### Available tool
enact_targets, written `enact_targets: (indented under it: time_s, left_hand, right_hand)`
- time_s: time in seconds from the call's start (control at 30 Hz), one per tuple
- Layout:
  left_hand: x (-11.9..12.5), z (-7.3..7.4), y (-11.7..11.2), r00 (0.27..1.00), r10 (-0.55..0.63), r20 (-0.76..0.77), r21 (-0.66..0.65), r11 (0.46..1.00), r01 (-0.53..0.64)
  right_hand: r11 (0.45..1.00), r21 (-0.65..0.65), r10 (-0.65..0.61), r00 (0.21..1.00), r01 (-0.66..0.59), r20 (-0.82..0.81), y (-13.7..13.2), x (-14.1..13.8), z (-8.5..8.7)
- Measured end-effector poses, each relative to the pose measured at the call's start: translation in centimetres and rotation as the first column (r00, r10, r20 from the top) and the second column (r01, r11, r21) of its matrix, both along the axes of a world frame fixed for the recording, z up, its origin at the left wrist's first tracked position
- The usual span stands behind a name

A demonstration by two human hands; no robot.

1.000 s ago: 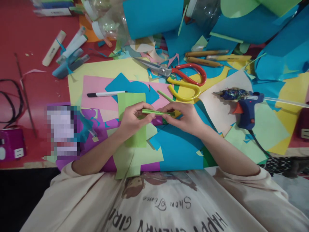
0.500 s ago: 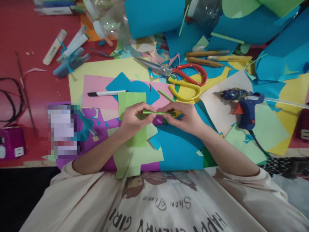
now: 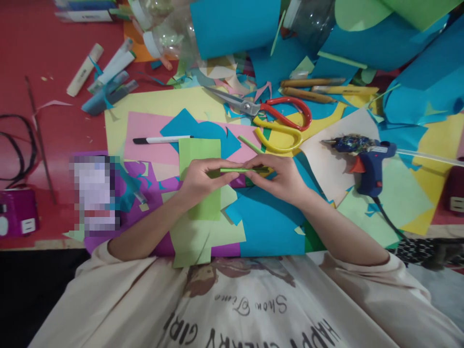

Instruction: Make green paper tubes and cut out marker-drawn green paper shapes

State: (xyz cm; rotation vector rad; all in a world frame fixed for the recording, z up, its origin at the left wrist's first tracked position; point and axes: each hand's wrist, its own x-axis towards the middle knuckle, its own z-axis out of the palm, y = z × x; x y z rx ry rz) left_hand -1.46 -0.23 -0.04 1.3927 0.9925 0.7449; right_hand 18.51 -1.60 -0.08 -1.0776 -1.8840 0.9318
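Between both hands runs a thin green paper strip (image 3: pixel 228 170), held level above the papers. My left hand (image 3: pixel 203 179) pinches it near its middle between thumb and fingers. Close beside, my right hand (image 3: pixel 277 176) pinches the same strip, its far end partly hidden by the fingers. Under my left hand lies a light green paper rectangle (image 3: pixel 200 203). Another narrow green strip (image 3: pixel 251 144) rests just beyond my right fingers. Past the hands are scissors with red and yellow handles (image 3: pixel 286 113) and a black-capped white marker (image 3: pixel 161 139).
A blue glue gun (image 3: pixel 373 164) lies on pale paper at the right, its cord trailing toward the near edge. Clear plastic bottles (image 3: pixel 170 41) and rolled blue paper (image 3: pixel 235 26) stand at the back. Several markers (image 3: pixel 85 70) lie at left, above a blurred-out object (image 3: pixel 94 193).
My left fingers have slid a little rightward along the strip and now sit closer to my right fingers. Both hands still pinch it.
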Motion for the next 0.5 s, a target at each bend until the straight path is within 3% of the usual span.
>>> enact_targets:
  time_s: [0.5]
  left_hand:
    - [0.03,-0.09,0.12,1.0,-0.012,0.005,0.071,0.997,0.012]
  right_hand:
    - [0.999,-0.021,0.031,0.999,-0.031,-0.028,0.03,0.12,-0.06]
